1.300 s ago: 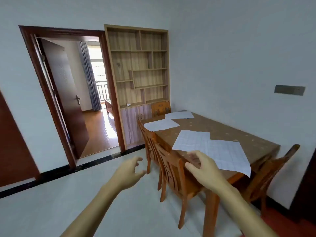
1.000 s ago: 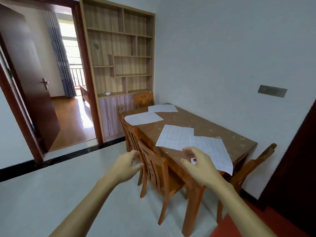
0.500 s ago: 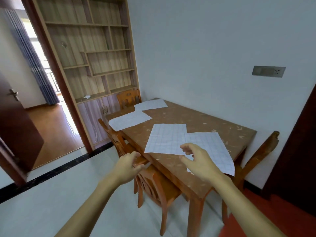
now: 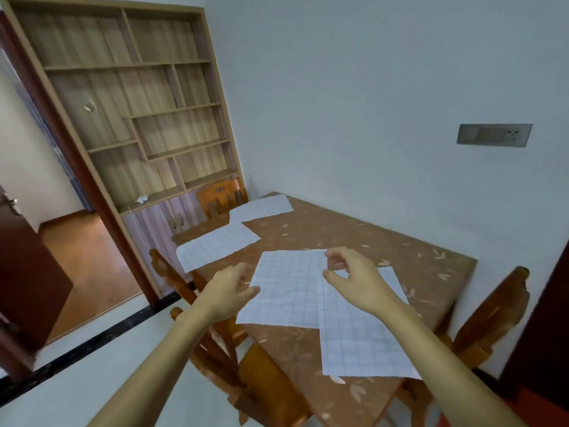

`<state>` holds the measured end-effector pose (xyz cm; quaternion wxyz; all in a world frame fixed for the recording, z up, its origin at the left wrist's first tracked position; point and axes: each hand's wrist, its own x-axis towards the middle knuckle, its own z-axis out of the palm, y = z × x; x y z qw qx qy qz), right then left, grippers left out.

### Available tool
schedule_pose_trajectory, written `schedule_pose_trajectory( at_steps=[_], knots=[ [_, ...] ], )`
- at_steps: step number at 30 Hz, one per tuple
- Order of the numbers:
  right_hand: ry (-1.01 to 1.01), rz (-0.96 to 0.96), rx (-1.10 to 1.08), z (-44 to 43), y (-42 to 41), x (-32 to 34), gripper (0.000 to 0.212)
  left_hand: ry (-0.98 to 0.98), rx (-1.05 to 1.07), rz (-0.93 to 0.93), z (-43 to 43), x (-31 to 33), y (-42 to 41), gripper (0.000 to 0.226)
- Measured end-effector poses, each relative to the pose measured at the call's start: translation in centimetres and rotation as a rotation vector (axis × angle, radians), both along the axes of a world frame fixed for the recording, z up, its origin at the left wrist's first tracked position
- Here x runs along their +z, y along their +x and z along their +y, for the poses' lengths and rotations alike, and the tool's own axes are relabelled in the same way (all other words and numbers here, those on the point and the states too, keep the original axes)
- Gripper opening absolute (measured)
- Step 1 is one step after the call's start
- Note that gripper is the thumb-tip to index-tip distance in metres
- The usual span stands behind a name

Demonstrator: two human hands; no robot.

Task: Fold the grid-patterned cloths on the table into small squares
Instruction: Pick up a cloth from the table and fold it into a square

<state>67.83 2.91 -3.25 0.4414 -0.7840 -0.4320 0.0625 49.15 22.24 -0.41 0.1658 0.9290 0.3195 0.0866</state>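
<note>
Approach is being completed: both hands, earlier short of the table (image 4: pixel 308 349), are now being held part-open and empty, left hand (image 4: pixel 229 292) and right hand (image 4: pixel 357 278) over the centre-frame grid cloth (image 4: pixel 286 291); folding is not yet being started.

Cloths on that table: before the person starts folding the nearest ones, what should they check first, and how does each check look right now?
1. All four cloths lie flat, unfolded: ok. Near cloth, middle cloth, two far cloths.
2. Near cloth free of others: not ok, it overlaps the middle cloth.
3. Near cloth fully on the table: not ok, its front edge reaches past the table edge.
4. Left hand has a grip: cannot tell, it is at the middle cloth's left edge.
5. Right hand has a grip: not ok, fingers open above the cloths.
</note>
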Motion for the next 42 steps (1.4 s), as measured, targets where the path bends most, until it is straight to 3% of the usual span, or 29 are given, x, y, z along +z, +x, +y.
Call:
schedule_pose_trajectory(
  at_steps=[12,18,23,34,42],
  knots=[
    [-0.212,0.021,-0.083,4.8,12.0,-5.6,0.039,-0.108,-0.114,0.101,6.8,-7.2,13.9,0.053],
    [-0.258,-0.023,-0.112,10.3,18.4,-4.0,0.039,-0.091,-0.105,-0.021,14.4,-6.1,21.2,0.053],
    [-0.244,-0.009,-0.146,13.9,21.5,-5.3,0.032,-0.123,-0.158,0.019,17.2,-8.6,25.7,0.051],
    [-0.468,0.155,-0.155,12.0,27.3,-16.8,0.037,-0.367,-0.256,0.31,14.8,-21.0,31.0,0.049],
    [-0.57,0.35,-0.025,9.7,28.9,-25.6,0.039,-0.499,-0.229,0.461,8.5,-28.7,33.1,0.048]
  ],
)
